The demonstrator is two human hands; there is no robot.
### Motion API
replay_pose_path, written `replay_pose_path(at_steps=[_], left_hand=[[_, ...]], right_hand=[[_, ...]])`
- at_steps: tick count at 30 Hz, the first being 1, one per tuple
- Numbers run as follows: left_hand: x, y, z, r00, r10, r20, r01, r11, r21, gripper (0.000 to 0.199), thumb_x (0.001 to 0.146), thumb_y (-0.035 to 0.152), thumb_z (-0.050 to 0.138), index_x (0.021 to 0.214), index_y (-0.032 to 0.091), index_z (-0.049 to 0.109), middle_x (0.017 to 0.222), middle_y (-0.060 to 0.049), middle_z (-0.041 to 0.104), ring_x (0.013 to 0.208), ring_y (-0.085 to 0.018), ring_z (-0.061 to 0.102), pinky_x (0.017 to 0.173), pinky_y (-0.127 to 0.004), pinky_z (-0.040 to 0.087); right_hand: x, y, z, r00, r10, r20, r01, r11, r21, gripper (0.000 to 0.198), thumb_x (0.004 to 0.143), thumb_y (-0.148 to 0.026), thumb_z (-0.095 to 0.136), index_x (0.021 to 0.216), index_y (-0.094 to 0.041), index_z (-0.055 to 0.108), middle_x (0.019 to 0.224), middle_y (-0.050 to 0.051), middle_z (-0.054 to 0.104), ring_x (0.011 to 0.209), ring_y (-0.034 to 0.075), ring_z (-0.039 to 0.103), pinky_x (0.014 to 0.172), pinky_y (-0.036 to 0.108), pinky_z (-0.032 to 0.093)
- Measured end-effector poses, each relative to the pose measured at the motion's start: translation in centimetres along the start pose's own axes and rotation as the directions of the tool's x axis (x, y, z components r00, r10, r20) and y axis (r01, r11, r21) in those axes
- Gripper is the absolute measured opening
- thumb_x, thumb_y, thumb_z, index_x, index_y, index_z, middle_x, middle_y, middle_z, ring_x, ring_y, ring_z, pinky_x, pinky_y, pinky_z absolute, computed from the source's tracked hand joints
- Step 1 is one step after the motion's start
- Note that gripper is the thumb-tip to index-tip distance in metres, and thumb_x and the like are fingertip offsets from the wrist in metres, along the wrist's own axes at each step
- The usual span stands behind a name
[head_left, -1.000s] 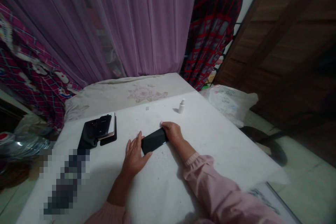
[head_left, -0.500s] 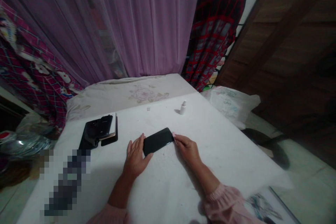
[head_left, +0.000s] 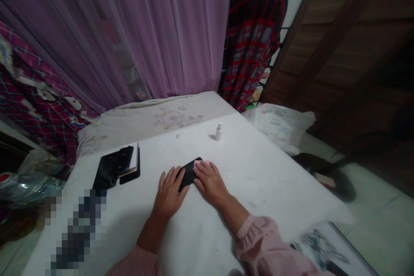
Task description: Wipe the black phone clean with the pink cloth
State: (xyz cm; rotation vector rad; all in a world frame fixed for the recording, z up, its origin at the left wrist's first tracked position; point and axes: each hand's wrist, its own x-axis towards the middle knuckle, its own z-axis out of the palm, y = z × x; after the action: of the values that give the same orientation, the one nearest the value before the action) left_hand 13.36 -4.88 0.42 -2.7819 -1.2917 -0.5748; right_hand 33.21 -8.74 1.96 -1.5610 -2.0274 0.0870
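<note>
A black smartphone lies screen up on the white-covered table, turned at a slant. My left hand grips its left end, with the thumb along the near edge and the other fingers over the far side. Across the phone's right end, my right hand presses a small pink cloth against the screen. Most of the cloth is hidden under these fingers. A small white spray bottle stands upright beyond my right hand.
To the left lie a black case and another dark phone on a pale-edged item. A tiny square piece rests farther back. At the lower right is a picture-covered flat item. A plastic bag sits beyond the right table edge.
My right hand has moved left from beside the phone's right end onto its screen, with the pink cloth underneath. My left hand now reaches a little farther over the phone.
</note>
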Motion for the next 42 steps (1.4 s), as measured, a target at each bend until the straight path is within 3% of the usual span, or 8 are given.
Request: replay_pose_path(at_steps=[3,8,15,22,30,36,39,42], left_hand=[[0.1,0.1,0.1,1.0,-0.016,0.002,0.016,1.0,0.0,0.05,0.097,0.042,0.042,0.142,0.02,0.043,0.145,-0.012,0.048,0.135,-0.029,0.041,0.112,-0.053,0.028],[0.0,0.2,-0.1,1.0,-0.01,0.013,0.01,1.0,0.007,0.05,0.097,0.04,0.041,0.142,0.019,0.043,0.145,-0.012,0.048,0.134,-0.029,0.042,0.111,-0.053,0.031],[0.0,0.3,-0.1,1.0,-0.022,-0.003,0.022,1.0,0.022,0.049,0.096,0.041,0.043,0.141,0.02,0.043,0.143,-0.012,0.05,0.133,-0.028,0.044,0.111,-0.052,0.032],[-0.2,-0.1,0.6,1.0,0.001,-0.03,-0.001,1.0,-0.007,0.049,0.095,0.04,0.044,0.139,0.018,0.045,0.144,-0.012,0.048,0.134,-0.029,0.043,0.112,-0.05,0.033],[-0.2,-0.2,0.7,0.999,-0.004,-0.035,0.004,1.0,-0.006,0.048,0.095,0.04,0.045,0.139,0.019,0.045,0.144,-0.012,0.048,0.134,-0.028,0.042,0.112,-0.05,0.033],[-0.5,0.0,0.8,0.999,-0.02,-0.045,0.021,1.0,0.017,0.047,0.095,0.036,0.046,0.139,0.02,0.045,0.146,-0.01,0.047,0.136,-0.027,0.04,0.113,-0.049,0.031],[-0.3,0.0,1.0,0.998,-0.046,-0.05,0.048,0.998,0.035,0.047,0.095,0.034,0.047,0.139,0.018,0.046,0.145,-0.011,0.048,0.136,-0.028,0.041,0.113,-0.049,0.031],[0.2,-0.6,1.1,0.996,-0.076,-0.043,0.078,0.996,0.053,0.047,0.094,0.034,0.047,0.139,0.018,0.046,0.145,-0.012,0.048,0.135,-0.028,0.041,0.113,-0.05,0.032]], right_hand=[[0.1,0.2,-0.1,0.999,0.03,0.02,-0.03,0.999,-0.043,0.036,0.094,-0.029,0.051,0.128,-0.023,0.058,0.14,0.009,0.054,0.133,0.026,0.043,0.112,0.052,0.026],[0.5,0.6,0.2,0.981,0.185,-0.051,-0.19,0.975,-0.113,0.037,0.095,-0.026,0.047,0.13,-0.018,0.056,0.141,0.012,0.052,0.131,0.03,0.045,0.109,0.056,0.027],[0.2,-0.3,0.0,0.997,-0.075,0.023,0.075,0.997,-0.026,0.039,0.093,-0.028,0.05,0.13,-0.015,0.057,0.139,0.011,0.054,0.132,0.024,0.044,0.114,0.046,0.027],[1.5,0.0,0.6,0.994,0.114,-0.002,-0.113,0.989,-0.093,0.04,0.096,-0.028,0.045,0.131,-0.014,0.055,0.14,0.014,0.053,0.132,0.029,0.044,0.112,0.052,0.027],[1.4,-0.8,0.7,0.997,-0.072,-0.009,0.071,0.996,-0.054,0.033,0.095,-0.028,0.048,0.123,-0.018,0.062,0.13,0.011,0.062,0.125,0.022,0.052,0.112,0.045,0.03],[0.3,0.1,0.5,0.997,-0.018,-0.077,0.012,0.997,-0.071,0.032,0.094,-0.022,0.047,0.12,-0.017,0.064,0.128,0.012,0.063,0.122,0.023,0.055,0.109,0.047,0.035],[1.2,0.4,0.8,0.998,0.035,-0.06,-0.041,0.993,-0.11,0.036,0.093,-0.022,0.048,0.126,-0.014,0.06,0.134,0.014,0.058,0.125,0.027,0.053,0.108,0.05,0.036],[2.6,0.2,1.2,0.999,-0.007,-0.035,0.003,0.994,-0.105,0.038,0.092,-0.023,0.051,0.127,-0.011,0.059,0.135,0.015,0.057,0.127,0.029,0.051,0.109,0.05,0.036]])
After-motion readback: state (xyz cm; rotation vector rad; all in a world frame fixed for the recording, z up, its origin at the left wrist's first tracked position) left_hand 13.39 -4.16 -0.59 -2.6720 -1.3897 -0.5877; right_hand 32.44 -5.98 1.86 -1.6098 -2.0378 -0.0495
